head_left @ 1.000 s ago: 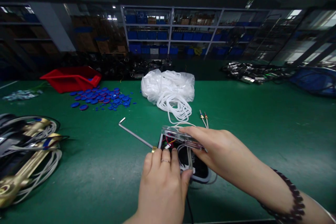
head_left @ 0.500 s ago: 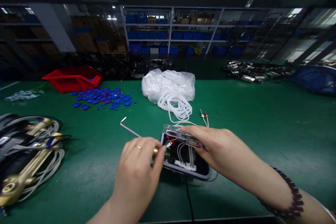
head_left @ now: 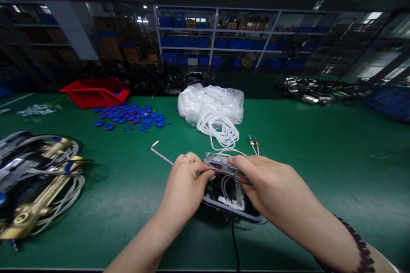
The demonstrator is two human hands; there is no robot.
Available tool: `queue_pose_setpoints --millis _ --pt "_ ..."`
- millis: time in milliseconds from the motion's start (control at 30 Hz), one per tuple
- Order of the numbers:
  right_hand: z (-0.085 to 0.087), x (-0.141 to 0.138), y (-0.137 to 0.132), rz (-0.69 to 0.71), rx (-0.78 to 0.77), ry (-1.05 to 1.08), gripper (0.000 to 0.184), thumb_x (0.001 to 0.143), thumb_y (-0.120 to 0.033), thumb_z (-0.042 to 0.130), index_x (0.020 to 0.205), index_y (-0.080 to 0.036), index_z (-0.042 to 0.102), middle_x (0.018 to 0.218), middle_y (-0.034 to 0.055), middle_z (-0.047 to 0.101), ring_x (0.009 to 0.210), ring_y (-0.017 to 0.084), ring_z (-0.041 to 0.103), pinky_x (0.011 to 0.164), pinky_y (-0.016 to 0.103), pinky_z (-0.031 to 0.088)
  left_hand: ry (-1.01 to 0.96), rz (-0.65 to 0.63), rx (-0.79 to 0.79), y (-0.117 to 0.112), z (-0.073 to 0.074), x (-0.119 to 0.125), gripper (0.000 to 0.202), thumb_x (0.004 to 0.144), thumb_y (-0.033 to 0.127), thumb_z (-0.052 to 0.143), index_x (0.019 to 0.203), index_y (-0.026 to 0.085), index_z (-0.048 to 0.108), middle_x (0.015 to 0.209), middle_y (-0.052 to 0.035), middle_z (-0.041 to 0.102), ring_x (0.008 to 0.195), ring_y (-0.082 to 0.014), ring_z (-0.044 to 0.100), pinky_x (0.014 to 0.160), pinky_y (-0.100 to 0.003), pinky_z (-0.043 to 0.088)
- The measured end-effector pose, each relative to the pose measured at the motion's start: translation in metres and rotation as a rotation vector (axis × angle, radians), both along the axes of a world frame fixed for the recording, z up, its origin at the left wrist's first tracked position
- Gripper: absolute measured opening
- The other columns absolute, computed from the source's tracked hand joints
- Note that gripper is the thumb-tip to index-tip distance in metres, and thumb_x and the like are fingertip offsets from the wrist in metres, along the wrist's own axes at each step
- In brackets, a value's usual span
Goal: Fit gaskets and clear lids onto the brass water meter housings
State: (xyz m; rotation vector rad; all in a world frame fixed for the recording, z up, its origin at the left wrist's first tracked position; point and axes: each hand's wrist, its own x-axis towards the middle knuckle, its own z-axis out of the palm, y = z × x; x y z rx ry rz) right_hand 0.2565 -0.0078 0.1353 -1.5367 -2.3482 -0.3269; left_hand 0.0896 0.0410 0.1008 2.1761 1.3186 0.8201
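Observation:
Between thumb and fingers, my right hand [head_left: 272,185] grips a clear plastic cover [head_left: 221,163], tilted over the far side of a black housing with a grey rim [head_left: 229,207]. Inside the housing, pale tubes [head_left: 225,187] curve down to a white part. My left hand [head_left: 185,183] is closed in a pinch at the cover's left end, close to thin red and yellow wires [head_left: 218,172]; its fingertips hide what is between them. A hex key [head_left: 162,155] lies on the table, its near end behind my left hand. A black cable [head_left: 235,243] runs toward me.
A bag of white tubing [head_left: 211,104] sits beyond the housing, with two brass-tipped leads [head_left: 253,141] to its right. Blue discs [head_left: 128,114] are scattered before a red bin [head_left: 96,94]. Brass and black assemblies [head_left: 41,196] with coiled hoses occupy the left side.
My left hand has moved forward, from the housing's left rim up to the cover's left end. The white connector and brass piece seen near its fingers are now hidden. My right hand still grips the cover.

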Motion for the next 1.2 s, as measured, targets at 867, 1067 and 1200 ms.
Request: queue_pose_setpoints --millis 867,1067,1200 --pt "-0.020 -0.002 -0.013 0.095 0.103 0.042 0.042 0.078 0.001 0.034 0.111 -0.008 0.059 0.109 0.0160 0.067 0.095 0.024 0.066 0.077 0.035 0.058 -0.848 0.086 -0.698 0.010 -0.022 0.012 0.025 0.055 0.023 0.078 0.066 0.015 0.058 0.089 -0.0065 0.071 0.080 -0.0185 0.065 0.073 -0.028 0.050" --pt "-0.022 -0.001 -0.014 0.086 0.091 0.021 0.045 0.077 0.000 0.035 0.114 -0.007 0.060 0.112 0.0156 0.066 0.098 0.024 0.065 0.082 0.036 0.057 -0.786 0.103 -0.761 -0.005 -0.014 0.014 0.063 0.062 0.001 0.063 0.122 0.015 0.045 0.121 -0.0126 0.061 0.103 -0.0194 0.062 0.087 -0.031 0.049" --pt "-0.021 -0.001 -0.014 0.087 0.115 0.021 0.042 0.078 0.000 0.035 0.111 -0.007 0.061 0.110 0.0152 0.067 0.096 0.024 0.066 0.080 0.035 0.058 -0.675 -0.024 -0.815 -0.004 -0.008 0.017 0.087 0.058 -0.002 0.065 0.138 0.011 0.032 0.121 -0.0121 0.061 0.106 -0.0213 0.061 0.095 -0.033 0.045"
